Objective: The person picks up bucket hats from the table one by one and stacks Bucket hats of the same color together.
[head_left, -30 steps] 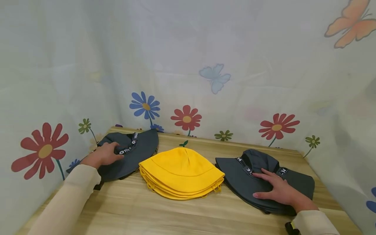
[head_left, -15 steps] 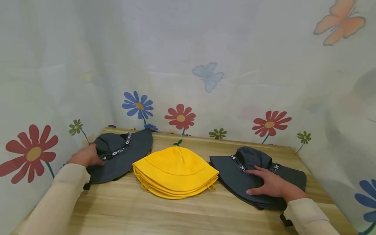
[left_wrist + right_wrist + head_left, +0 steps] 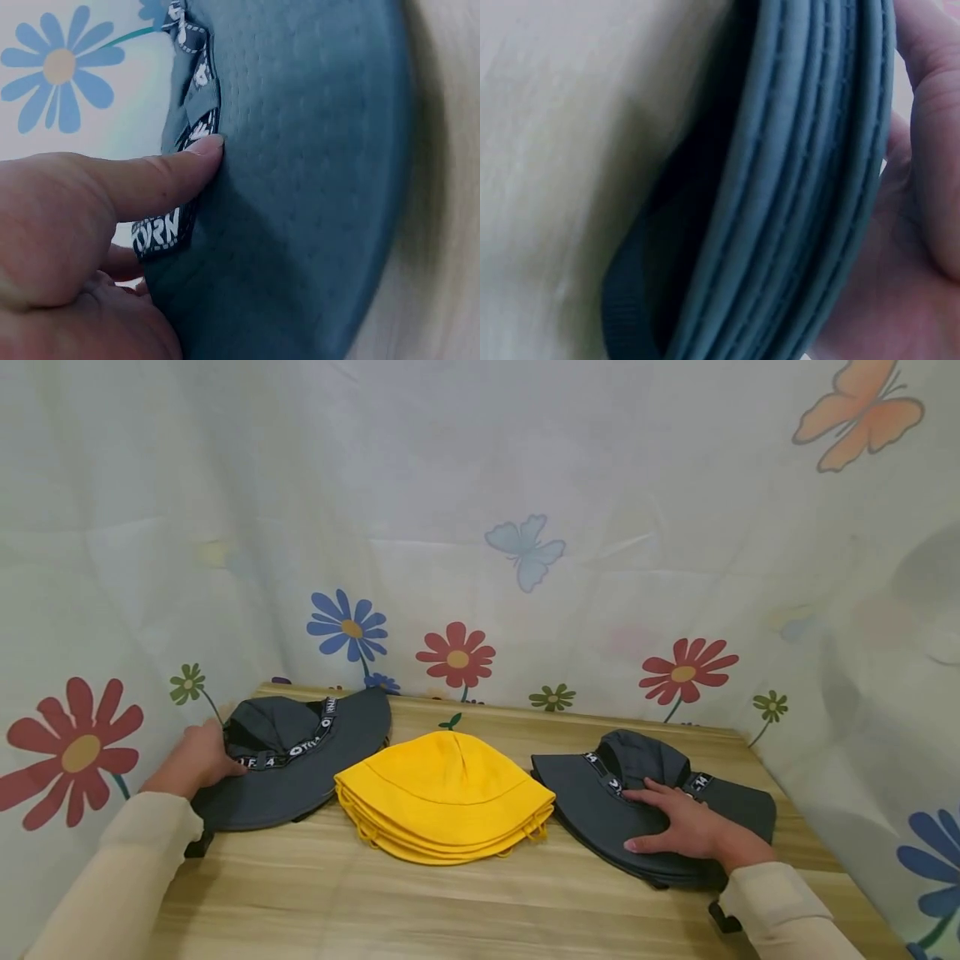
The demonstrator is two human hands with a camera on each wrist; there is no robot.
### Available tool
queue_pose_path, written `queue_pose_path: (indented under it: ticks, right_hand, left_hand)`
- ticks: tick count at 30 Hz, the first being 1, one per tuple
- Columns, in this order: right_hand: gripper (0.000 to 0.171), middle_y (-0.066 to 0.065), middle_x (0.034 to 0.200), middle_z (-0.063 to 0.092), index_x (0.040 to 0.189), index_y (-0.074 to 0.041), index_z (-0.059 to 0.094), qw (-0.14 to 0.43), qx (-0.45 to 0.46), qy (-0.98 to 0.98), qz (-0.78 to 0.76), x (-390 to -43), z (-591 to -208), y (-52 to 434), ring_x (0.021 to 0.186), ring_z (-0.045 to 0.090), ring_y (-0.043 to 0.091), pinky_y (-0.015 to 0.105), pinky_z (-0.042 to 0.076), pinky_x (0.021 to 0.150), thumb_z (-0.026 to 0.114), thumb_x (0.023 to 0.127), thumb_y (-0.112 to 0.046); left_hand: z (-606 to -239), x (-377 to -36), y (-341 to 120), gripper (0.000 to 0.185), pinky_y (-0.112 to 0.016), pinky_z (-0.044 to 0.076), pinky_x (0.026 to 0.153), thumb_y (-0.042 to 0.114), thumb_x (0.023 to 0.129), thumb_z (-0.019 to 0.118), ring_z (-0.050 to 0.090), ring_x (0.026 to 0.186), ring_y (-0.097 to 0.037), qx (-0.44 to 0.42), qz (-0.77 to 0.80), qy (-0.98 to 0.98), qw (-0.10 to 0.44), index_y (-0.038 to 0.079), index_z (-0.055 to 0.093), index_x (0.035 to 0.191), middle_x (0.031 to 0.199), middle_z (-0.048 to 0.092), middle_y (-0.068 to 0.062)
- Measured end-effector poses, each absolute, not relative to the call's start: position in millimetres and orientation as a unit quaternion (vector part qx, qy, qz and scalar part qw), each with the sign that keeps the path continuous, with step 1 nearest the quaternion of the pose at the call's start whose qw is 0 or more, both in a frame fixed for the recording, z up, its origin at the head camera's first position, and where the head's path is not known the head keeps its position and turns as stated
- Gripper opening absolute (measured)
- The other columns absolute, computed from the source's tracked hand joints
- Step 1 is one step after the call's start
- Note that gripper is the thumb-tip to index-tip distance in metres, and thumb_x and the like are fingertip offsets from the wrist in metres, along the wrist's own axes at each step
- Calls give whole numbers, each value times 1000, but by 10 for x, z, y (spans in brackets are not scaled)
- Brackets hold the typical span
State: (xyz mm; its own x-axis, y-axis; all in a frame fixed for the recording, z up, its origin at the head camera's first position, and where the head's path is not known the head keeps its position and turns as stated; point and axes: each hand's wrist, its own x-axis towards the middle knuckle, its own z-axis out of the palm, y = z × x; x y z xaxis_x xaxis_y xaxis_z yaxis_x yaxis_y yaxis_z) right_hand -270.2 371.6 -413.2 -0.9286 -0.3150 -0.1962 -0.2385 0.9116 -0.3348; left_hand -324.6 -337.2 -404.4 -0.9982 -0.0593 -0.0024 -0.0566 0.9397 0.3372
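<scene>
On the left, a dark grey bucket hat (image 3: 315, 781) with a lettered black band lies brim outward on the table. My left hand (image 3: 197, 758) is at its outer edge; in the left wrist view the thumb (image 3: 161, 184) lies on the brim beside the band, with the other fingers behind the hat, partly hidden. Another pile of dark grey bucket hats (image 3: 581, 810) is at the right. Across its top rests my right hand (image 3: 686, 831), fingers spread. Several layered brims (image 3: 802, 187) show in the right wrist view.
Between the two grey piles sits a stack of yellow bucket hats (image 3: 450, 789) with a green sprout on top. The wooden table (image 3: 375, 902) meets a white curtain (image 3: 420, 468) printed with flowers and butterflies at the back and sides.
My left hand has slid outward to the left, off the crown to the side of the left hat. My right hand keeps its place on the right pile. The head view has shifted slightly.
</scene>
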Motion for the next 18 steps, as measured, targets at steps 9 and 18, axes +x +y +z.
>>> queue_pose_path:
  ticks: [9, 18]
  right_hand:
    - [83, 36, 159, 31, 150, -13, 52, 119, -143, 971, -151, -2697, -4145, 3713, 138, 23, 73, 92, 19, 96, 78, 84, -57]
    - [84, 35, 159, 32, 150, -14, 51, 114, -139, 973, -145, -2692, -4185, 3726, 139, 25, 72, 91, 19, 97, 78, 84, -57]
  left_hand:
    - [-3909, -3129, -3460, 81, -71, 41, 103, 19, 85, 81, 48, 121, -64, -24, -154, -988, 3, -28, 38, 135, 133, 45, -50]
    - [-3680, -3031, -3351, 60, -61, 55, 82, 22, 85, 84, 67, 93, -48, -86, -87, -989, 88, -17, 59, 123, 107, 67, -36]
